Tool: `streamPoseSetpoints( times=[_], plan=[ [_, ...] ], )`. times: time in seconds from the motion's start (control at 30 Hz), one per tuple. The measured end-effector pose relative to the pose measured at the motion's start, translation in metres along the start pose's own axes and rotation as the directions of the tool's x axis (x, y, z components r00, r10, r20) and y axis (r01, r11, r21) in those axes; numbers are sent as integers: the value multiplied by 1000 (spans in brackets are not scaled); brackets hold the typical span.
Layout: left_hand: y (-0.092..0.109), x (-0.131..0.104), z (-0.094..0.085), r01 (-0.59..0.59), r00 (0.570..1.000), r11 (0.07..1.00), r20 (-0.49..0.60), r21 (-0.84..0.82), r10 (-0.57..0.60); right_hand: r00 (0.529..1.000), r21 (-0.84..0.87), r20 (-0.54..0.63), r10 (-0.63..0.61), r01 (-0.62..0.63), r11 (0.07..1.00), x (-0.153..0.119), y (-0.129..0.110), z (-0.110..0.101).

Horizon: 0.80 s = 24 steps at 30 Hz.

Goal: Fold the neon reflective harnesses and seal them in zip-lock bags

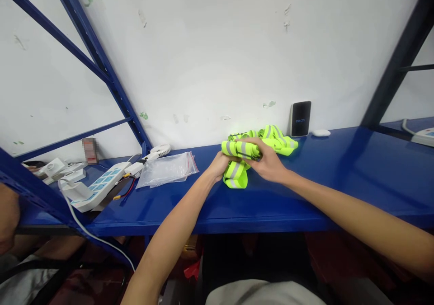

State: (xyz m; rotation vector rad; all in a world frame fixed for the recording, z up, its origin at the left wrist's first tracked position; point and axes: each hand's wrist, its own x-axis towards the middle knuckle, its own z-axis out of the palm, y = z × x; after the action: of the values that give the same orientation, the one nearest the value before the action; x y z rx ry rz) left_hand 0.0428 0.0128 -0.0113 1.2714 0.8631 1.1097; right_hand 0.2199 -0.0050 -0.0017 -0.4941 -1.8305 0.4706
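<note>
Both my hands hold a rolled bundle of neon-yellow reflective strap (pixel 242 149) with grey stripes, just above the blue table. My left hand (pixel 219 165) is closed under its left end, fingers mostly hidden. Curled round the right end is my right hand (pixel 266 161), thumb on the near side. A loop of the same strap (pixel 236 176) hangs below the roll toward the tabletop. Behind the hands, more loose yellow strap (pixel 278 141) lies in folds near the wall.
On the blue table (pixel 325 178), a phone (pixel 301 119) leans against the wall beside a white case (pixel 321 133). To the left are clear plastic bags (pixel 167 169), a small white fan (pixel 159 151) and a power strip (pixel 101 187). A blue rack post (pixel 111 83) rises there, with another person's arm (pixel 8 217) beyond.
</note>
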Motion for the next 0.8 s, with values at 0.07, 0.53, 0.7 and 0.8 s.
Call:
streamPoseSetpoints(
  times=[0.07, 0.53, 0.7, 0.8],
  plan=[
    [2, 0, 1, -35, 999, 998, 5, -50, 36, 994, -19, 71, -77, 79, 997, 1, 0, -2],
    [18, -24, 19, -84, 971, 981, 207, -176, 121, 985, -128, -111, -133, 119, 985, 2, 15, -6],
    [11, -16, 16, -111, 987, 976, 96, -189, 130, 999, 12, -9, -34, 34, 999, 3, 15, -12],
    [8, -14, 13, -77, 996, 983, 31, -169, 83, 989, 104, 145, -3, -12, 994, 2, 13, -16]
  ],
)
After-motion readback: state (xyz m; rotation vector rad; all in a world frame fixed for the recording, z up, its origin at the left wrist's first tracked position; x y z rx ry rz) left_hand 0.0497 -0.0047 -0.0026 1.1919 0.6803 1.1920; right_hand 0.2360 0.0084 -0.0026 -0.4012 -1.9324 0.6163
